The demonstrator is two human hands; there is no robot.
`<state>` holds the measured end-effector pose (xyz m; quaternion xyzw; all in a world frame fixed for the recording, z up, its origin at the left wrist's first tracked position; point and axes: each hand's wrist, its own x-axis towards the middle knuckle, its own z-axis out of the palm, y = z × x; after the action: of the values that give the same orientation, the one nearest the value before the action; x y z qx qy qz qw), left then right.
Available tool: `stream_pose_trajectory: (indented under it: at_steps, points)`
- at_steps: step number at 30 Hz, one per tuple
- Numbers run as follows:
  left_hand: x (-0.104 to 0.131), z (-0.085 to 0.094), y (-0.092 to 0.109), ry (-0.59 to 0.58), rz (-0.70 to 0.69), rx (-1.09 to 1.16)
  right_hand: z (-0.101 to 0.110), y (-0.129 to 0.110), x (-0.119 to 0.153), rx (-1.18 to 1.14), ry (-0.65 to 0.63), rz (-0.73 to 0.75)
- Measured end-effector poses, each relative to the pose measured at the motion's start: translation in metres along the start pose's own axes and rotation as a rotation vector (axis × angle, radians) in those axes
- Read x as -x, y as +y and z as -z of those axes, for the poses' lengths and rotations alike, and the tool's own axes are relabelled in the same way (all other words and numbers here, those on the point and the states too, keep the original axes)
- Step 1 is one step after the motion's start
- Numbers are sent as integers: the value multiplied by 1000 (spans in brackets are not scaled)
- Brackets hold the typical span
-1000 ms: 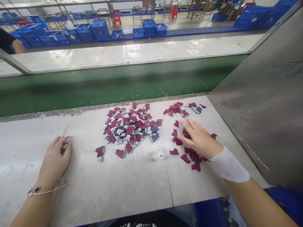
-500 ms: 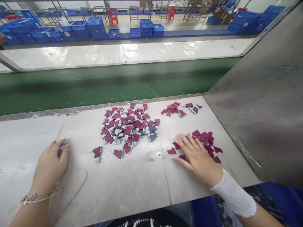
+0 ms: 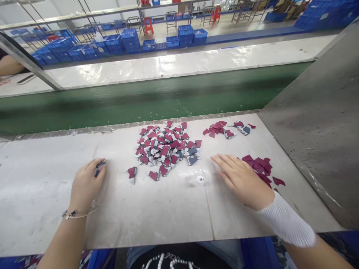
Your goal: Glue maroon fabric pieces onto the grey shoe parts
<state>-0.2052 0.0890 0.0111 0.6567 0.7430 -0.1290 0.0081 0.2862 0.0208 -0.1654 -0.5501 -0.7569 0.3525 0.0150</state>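
At the left of the white table, my left hand [image 3: 87, 183] is closed round a small dark grey piece [image 3: 99, 167], partly hidden by the fingers. My right hand [image 3: 242, 181] lies flat, fingers stretched out, beside a loose pile of flat maroon pieces [image 3: 262, 166] and covering part of that area. Between the hands sits a heap of small maroon, grey and white pieces [image 3: 165, 144]. A single maroon and grey piece [image 3: 131, 173] lies apart on its left. Farther back on the right are more flat maroon pieces [image 3: 215, 129] with a few grey and white ones [image 3: 243, 129].
A metal panel [image 3: 316, 130] rises on the right. Beyond the white table [image 3: 157, 216] runs a green belt [image 3: 140, 99], then another white surface [image 3: 134, 71]. A person's arm [image 3: 11, 66] shows at the far left. Blue crates [image 3: 130, 39] stand behind.
The view has shifted left, so things appear farther right. My right hand has moved left relative to the maroon pile, and the loose maroon pieces by its fingers no longer show.
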Motion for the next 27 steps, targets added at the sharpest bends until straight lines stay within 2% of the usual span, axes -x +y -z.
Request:
stream_pose_trajectory:
  at_steps: [5,8,10,12,14,15,16,18,20,21,22,24,27]
  points:
    - [0,-5,2,-15,-10,184,13,12,-98,-61,-54,-31]
    - [1,-5,2,-14,-29,300,12,19,-116,-102,-48,-10]
    - [4,-1,7,34,-12,385,8,19,-104,-146,-17,10]
    - [10,7,18,132,27,496,1,14,-79,-212,-25,67]
    - [19,14,38,209,64,634,-9,3,-51,-425,-93,154]
    - [25,16,51,204,76,727,-14,-4,-38,-533,-123,148]
    - [30,16,65,160,87,838,-18,-12,-28,-605,-175,162]
    - [41,9,96,-31,162,1206,-24,-29,-15,-713,-215,145]
    - [51,-6,125,-198,272,1524,-24,-49,-8,-752,-212,128]
    - [54,-14,137,-228,309,1606,-22,-62,-6,-751,-201,124]
    - [57,-21,146,-217,314,1630,-19,-77,-5,-729,-219,141]
    - [56,-29,155,-141,240,1596,-13,-111,-4,-681,-243,189]
    - [43,-21,145,-9,42,1427,-8,-157,-5,-676,-277,325]
